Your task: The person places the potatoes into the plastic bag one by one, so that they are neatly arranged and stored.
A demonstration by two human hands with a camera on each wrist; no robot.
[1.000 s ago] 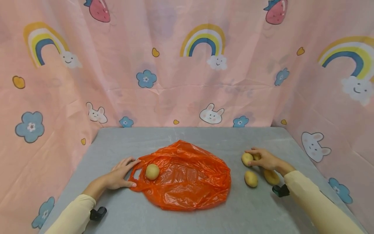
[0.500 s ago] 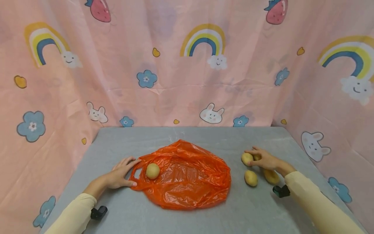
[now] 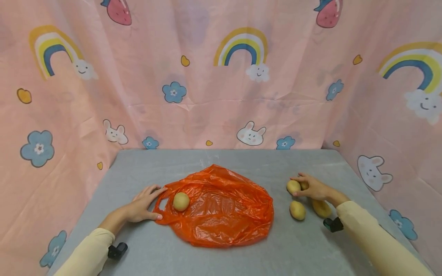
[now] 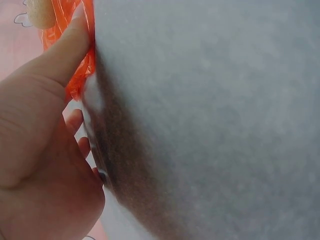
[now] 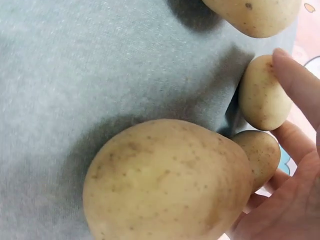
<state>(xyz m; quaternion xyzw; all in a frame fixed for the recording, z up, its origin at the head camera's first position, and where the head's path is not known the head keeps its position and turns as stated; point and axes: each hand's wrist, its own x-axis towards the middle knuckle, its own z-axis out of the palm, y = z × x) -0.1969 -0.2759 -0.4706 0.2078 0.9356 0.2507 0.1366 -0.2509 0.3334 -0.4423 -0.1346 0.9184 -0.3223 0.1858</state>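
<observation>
A red-orange plastic bag (image 3: pixel 224 222) lies flat on the table, with one potato (image 3: pixel 181 202) on it near its left handle. My left hand (image 3: pixel 142 206) rests at that handle, fingers fairly straight, and its thumb (image 4: pixel 70 47) touches the plastic. Over on the right, my right hand (image 3: pixel 315 188) has thumb and forefinger on either side of a potato (image 3: pixel 293 187). The right wrist view shows this potato (image 5: pixel 265 95) between thumb and fingers, with a smaller-looking potato (image 5: pixel 257 157) beside it under the palm. Two more potatoes, one nearer (image 3: pixel 297 210) and one by the wrist (image 3: pixel 321 208), lie close.
The grey table (image 3: pixel 165 257) is enclosed by a pink printed curtain (image 3: pixel 207 115) at the back and both sides. Black wrist cameras (image 3: pixel 117 250) hang under the cream sleeves.
</observation>
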